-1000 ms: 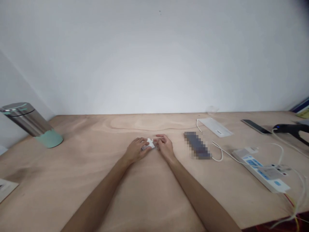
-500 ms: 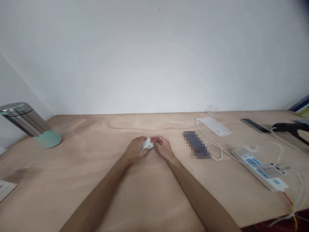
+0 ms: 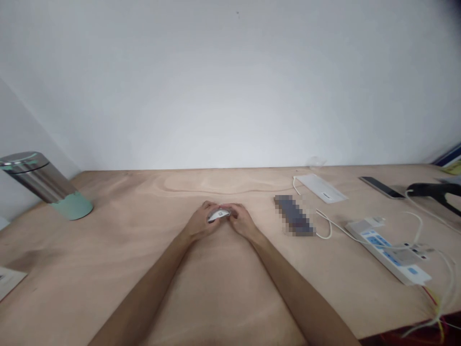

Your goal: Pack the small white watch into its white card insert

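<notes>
Between my hands is a small white packet-like item (image 3: 220,214) with a dark square mark printed on it and a shiny, clear-looking edge. Its exact kind cannot be made out. My left hand (image 3: 202,221) grips its left side, thumb along the near edge and fingers curled behind. On the other side, my right hand (image 3: 242,220) closes on the right end with thumb and fingertips. Both hands are low over the wooden table (image 3: 216,298), and the fingers partly cover the item.
To the right lie a blurred-out dark device (image 3: 294,215), a white sheet-like pouch (image 3: 321,188), a dark phone (image 3: 382,187), a black handled object (image 3: 432,190) and a white power strip (image 3: 389,252) with loose cables. A steel and mint tumbler (image 3: 46,187) stands left. Paper (image 3: 10,282) lies near left.
The white item has tipped or bowed, so its face now looks flatter and narrower. My right fingers have closed in on its right end. The rest of the table is unchanged.
</notes>
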The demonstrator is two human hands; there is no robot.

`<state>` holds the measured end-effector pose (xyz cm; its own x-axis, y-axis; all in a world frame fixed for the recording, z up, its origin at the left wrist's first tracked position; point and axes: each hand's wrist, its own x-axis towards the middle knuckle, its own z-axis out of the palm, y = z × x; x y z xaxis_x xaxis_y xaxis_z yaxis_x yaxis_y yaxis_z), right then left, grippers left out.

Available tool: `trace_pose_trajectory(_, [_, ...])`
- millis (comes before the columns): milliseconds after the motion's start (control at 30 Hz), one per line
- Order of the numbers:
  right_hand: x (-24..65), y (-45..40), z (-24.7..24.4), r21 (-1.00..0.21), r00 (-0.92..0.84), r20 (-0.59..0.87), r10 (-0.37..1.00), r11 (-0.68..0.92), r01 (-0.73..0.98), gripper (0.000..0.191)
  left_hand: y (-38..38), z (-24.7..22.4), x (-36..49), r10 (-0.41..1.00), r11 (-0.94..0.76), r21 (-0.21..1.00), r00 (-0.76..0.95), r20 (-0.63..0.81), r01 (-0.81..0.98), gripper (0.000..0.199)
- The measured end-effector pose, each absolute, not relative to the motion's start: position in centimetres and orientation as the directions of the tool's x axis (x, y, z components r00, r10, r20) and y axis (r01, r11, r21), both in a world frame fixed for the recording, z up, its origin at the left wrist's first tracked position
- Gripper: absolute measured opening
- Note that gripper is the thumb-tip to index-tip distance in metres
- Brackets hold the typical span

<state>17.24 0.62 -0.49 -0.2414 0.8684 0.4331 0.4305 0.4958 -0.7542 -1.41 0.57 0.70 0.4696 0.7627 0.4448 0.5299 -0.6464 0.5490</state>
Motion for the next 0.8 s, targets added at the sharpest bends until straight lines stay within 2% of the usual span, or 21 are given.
trace_pose_trajectory(133, [17.24,0.8,-0.6,-0.753,-0.158,0.435,0.886,0.454,0.476,0.042,0.43,0.94,-1.4,0.775,-0.632,0.584,0.436,0.458,0.509,0.029])
trace_pose_trajectory(267, [17.31,0.65,-0.31,-0.742,-0.123,0.449,0.885,0.445,0.501,0.038,0.35,1.23,-1.35,0.838,-0.546,0.658,0.346,0.422,0.519,0.025])
trace_pose_trajectory(567, [17.4,0.54,0.04,-0.698,-0.114,0.532,0.839,0.51,0.503,0.023,0.92,0.81,-1.77,0.96,-0.279,0.902,0.083,0.267,0.329,0.047])
trace_pose_trajectory(800, [17.39,0.93,-0.74,-0.79,-0.019,0.468,0.883,0.428,0.438,0.018,1.2,1.03,-1.98,0.974,-0.207,0.945,-0.034,0.222,0.253,0.042])
